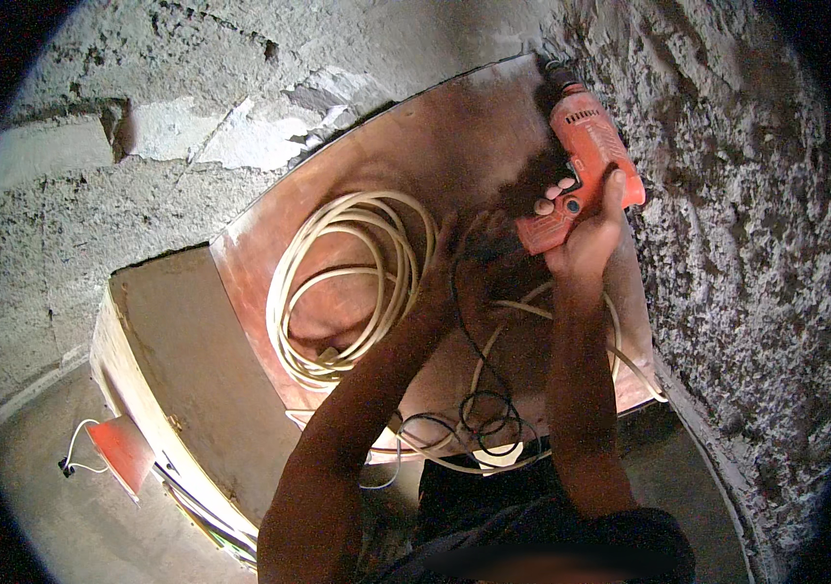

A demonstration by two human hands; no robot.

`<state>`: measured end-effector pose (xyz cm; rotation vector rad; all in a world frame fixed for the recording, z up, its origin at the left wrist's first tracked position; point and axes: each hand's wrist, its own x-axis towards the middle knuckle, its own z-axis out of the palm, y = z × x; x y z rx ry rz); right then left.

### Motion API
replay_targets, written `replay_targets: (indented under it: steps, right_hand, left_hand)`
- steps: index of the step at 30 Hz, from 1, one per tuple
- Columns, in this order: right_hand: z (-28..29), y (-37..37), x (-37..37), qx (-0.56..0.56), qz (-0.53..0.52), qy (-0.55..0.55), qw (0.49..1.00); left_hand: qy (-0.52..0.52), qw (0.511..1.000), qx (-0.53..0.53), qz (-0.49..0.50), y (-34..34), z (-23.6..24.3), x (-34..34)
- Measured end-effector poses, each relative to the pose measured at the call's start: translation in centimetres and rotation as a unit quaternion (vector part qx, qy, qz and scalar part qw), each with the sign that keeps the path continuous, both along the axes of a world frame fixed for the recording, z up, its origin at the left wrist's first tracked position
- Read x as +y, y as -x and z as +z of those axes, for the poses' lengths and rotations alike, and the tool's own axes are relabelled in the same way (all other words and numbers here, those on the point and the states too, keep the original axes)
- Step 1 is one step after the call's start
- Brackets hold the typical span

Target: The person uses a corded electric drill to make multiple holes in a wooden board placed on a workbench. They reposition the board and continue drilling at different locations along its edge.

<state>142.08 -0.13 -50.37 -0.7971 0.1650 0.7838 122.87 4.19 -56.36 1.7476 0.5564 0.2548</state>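
My right hand point(592, 219) is wrapped round the handle of a red-orange power drill point(595, 141). Its dark chuck points up at the corner where the reddish-brown board point(454, 127) meets the rough wall. Whether the tip touches anything cannot be made out. In shadow, lower left of the drill, my left hand point(474, 238) lies over the board with its fingers seemingly stretched out. A black cord point(474, 336) runs past this hand and drops in loops at the board's near edge. Beside my left forearm lies a coil of cream cable point(279, 302).
Rough grey wall point(746, 214) rises on the right, and chipped plaster wall point(172, 195) lies beyond the board. A brown panel point(201, 360) adjoins the board's left side. Lower left are a red flat piece point(123, 453) with a white wire and several cables. Loose cream cable point(625, 360) crosses near my right forearm.
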Motion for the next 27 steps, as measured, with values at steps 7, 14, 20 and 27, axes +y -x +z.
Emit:
replay_targets:
  steps: [7, 14, 20, 27]
  right_hand:
    - [-2.0, -1.3, 2.1, 0.038, 0.018, -0.040, 0.998]
    - [-3.0, -2.1, 4.3, 0.067, 0.021, -0.091, 0.993]
    - [-3.5, -2.0, 5.7, 0.101, 0.032, -0.143, 0.984]
    - [-4.0, -2.4, 5.8, 0.058, 0.045, -0.155, 0.985]
  left_hand:
    - [-0.365, 0.927, 0.071, -0.044, 1.4, -2.3, -0.5]
    - [-0.445, 0.889, 0.069, -0.077, 1.1, -1.3, -0.2]
    - [-0.447, 0.889, 0.062, -0.083, 0.8, 0.8, 0.0]
    - [-0.571, 0.789, 0.179, -0.142, 0.5, 0.9, 0.4]
